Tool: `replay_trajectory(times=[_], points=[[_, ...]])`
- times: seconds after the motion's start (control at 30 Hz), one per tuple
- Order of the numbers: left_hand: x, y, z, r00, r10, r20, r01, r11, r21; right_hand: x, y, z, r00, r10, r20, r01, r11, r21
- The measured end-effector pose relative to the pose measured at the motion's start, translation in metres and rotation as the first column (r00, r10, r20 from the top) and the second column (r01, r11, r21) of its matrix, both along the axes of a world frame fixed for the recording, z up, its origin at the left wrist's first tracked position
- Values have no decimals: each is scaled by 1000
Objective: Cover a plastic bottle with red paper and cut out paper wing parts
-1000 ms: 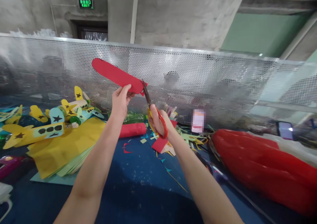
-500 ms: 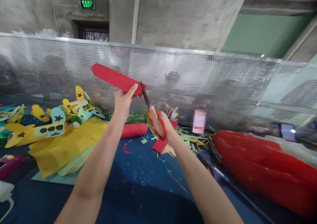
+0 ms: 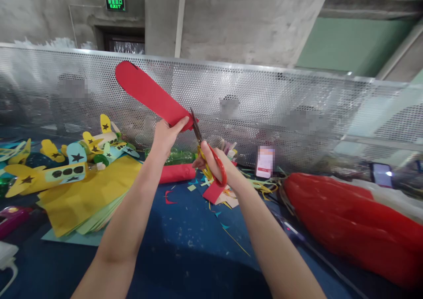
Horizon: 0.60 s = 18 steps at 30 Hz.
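Far left, on the blue tabletop [image 3: 185, 246]: paper planes [image 3: 66, 173], yellow and pale blue with black stars, lying in a loose heap. Just right of them and partly under them: a stack [image 3: 95, 188] of yellow and green sheets, fanned at the near edge.

Left of centre, raised above the tabletop: left hand [image 3: 165, 138], closed in a pinch on the lower right end of a red paper strip [image 3: 148, 94]. The strip is long with a rounded far end. Its long axis runs from the fingers up and to the left, against the mesh screen [image 3: 297, 109]. The held end is all that touches the hand; the rest stands free.

Below that hand, on the tabletop: a red roll [image 3: 176, 173], with a green bottle [image 3: 180, 156] behind it.

Centre: scissors [image 3: 198, 131], red-handled, in the right hand [image 3: 211, 162], whose fingers close through the loops. The blades point up and left and meet the strip at its held end, just beside the left thumb. The blades look near together; how far apart cannot be told. The strip lies up and left of both hands, with the left the nearer.

Under the right hand: paper scraps [image 3: 214, 192].

Right: a red bag [image 3: 343, 219], lying full, with a phone [image 3: 381, 174] behind it.
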<state>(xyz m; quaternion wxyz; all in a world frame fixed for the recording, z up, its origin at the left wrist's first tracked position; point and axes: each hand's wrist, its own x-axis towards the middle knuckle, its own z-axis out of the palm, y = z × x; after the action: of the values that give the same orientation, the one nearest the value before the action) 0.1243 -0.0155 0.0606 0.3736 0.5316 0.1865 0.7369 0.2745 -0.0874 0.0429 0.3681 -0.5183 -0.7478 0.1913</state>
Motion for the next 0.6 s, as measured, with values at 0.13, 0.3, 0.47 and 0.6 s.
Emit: replay_trajectory(times=[0.13, 0.3, 0.47, 0.6], points=[[0, -1, -1, 998, -1, -66, 3, 1000, 24, 2, 1, 1, 1000, -10, -3, 10, 1000, 6], [-2, -1, -2, 995, -3, -95, 5, 1000, 20, 1, 2, 0, 1000, -4, -24, 4, 1000, 7], [-5, -1, -1, 995, -19, -97, 19, 1000, -4, 1, 4, -3, 1000, -14, -25, 15, 1000, 11], [-6, -2, 0, 995, -33, -96, 30, 999, -40, 1, 6, -5, 1000, -3, -9, 3, 999, 41]])
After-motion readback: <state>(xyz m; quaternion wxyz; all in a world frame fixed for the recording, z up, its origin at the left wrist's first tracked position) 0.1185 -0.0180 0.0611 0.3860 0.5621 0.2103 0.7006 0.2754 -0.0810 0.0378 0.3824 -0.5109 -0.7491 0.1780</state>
